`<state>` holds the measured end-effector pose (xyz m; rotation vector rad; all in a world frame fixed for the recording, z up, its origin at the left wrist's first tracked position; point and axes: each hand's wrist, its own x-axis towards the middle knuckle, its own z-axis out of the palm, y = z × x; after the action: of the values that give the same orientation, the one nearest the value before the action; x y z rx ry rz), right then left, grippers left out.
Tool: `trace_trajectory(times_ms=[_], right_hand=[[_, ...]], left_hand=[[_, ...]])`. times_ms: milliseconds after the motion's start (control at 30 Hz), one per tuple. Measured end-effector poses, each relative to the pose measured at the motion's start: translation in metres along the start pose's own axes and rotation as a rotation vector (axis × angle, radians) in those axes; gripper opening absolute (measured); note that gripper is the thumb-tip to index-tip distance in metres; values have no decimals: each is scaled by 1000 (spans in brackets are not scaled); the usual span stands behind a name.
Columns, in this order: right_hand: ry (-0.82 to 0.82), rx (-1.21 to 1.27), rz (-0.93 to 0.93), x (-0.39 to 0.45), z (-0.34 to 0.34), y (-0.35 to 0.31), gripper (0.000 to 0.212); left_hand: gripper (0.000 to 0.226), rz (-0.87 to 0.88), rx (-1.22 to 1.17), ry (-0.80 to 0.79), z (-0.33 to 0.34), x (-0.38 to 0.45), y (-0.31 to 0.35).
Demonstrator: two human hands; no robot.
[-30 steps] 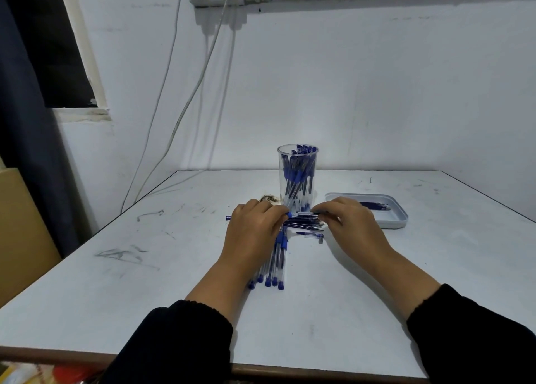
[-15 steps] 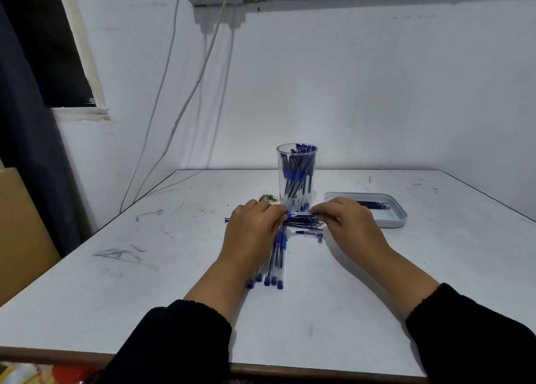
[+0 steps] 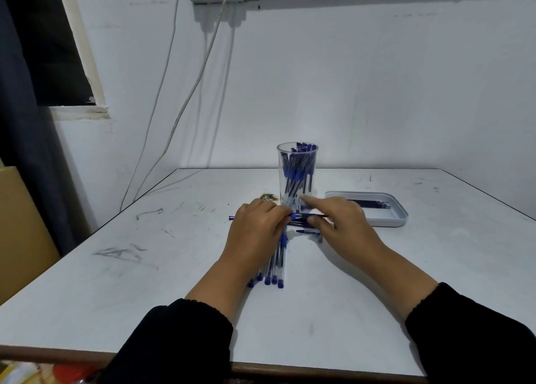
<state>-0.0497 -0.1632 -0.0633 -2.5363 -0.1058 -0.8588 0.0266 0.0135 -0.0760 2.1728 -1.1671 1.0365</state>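
A clear plastic cup (image 3: 297, 177) full of blue-capped pens stands at the middle of the white table (image 3: 145, 282). In front of it lies a row of several blue pens (image 3: 275, 267), partly hidden under my left hand (image 3: 255, 235). That hand's curled fingertips pinch the blue cap end of one pen (image 3: 306, 216), which lies crosswise. My right hand (image 3: 345, 224) holds the other end of this pen near the thumb, its index finger stretched out toward the cup's base. Another short pen (image 3: 308, 232) lies loose just below.
A shallow white tray (image 3: 397, 219) with a few dark pens in it sits to the right of the cup. A small brownish scrap (image 3: 268, 196) lies left of the cup. Cables hang down the wall at the back left. The table's front edge is near my sleeves.
My right index finger has lifted and stretched toward the cup. Both hands otherwise stay on the same crosswise pen.
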Motion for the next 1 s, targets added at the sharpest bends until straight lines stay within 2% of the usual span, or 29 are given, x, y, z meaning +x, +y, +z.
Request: trace_trajectory(times_ms=[100,200,267,367,467,700,833,900,1000], right_hand=[[42,-20,204,4,-11,10,53],[68,45,352,3,-23,21,28],[35,63,358,1,-27,22,12],[-12,56,316,3,-26,19,9],[-60,4,268,4,-20,12,14],[-164,17,226,0,-3,-2,24],[-142,119,260,-2,-2,1,32],[-118,155,300,0,-8,4,24],[-171,12,316,0,-13,8,12]], left_hand=[[9,-48,14,45,-2,0,-1],[12,-66,27,55,-2,0,0],[13,-65,28,52,-2,1,-1],[12,-64,31,42,-2,0,-1],[8,-48,15,26,-1,0,0],[32,33,-73,-30,2,0,2],[31,22,-60,-26,3,-1,0],[33,-9,-42,-5,2,-1,-1],[36,-25,-23,5,0,-1,0]])
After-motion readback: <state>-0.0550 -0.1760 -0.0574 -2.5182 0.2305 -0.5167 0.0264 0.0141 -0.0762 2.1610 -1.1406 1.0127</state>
